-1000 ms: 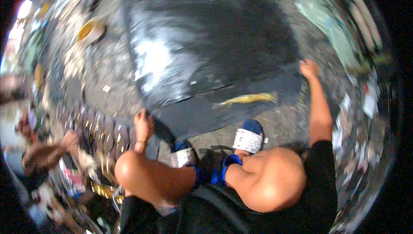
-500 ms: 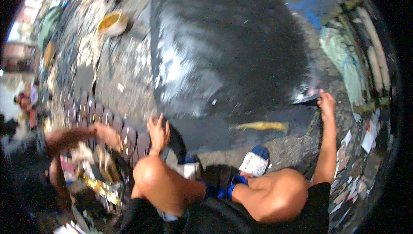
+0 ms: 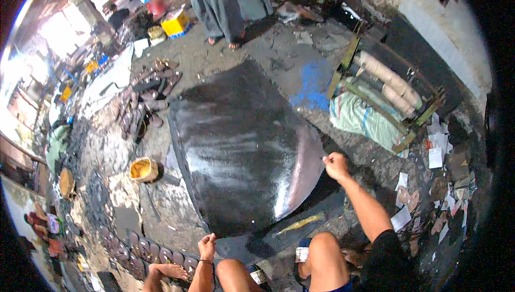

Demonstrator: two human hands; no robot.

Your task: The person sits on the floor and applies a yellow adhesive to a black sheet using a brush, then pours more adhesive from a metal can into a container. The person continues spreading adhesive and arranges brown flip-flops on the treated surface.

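Note:
A large, glossy black sheet (image 3: 241, 131) stretches out in front of me, its near and right side raised in a curve off the ground. My left hand (image 3: 207, 246) pinches its near left corner. At its right edge my right hand (image 3: 336, 166) grips the raised corner between closed fingers. Under the sheet, a flat dark layer (image 3: 236, 246) shows along the near side. On that layer lies a yellow elongated piece (image 3: 301, 223), close to my feet.
Left of the sheet stands a round tub (image 3: 144, 169) with yellow contents. Rows of dark sandals (image 3: 145, 252) lie near another person's bare limb (image 3: 169, 271). A wooden rack with rolls (image 3: 394, 90) and a pale green sack (image 3: 362, 117) stand at right. Another person (image 3: 217, 7) stands beyond.
My right hand has lifted the sheet's near right corner and carried it away from me, so the near side now curves up. My left hand stays at the left corner; the view has tilted upward.

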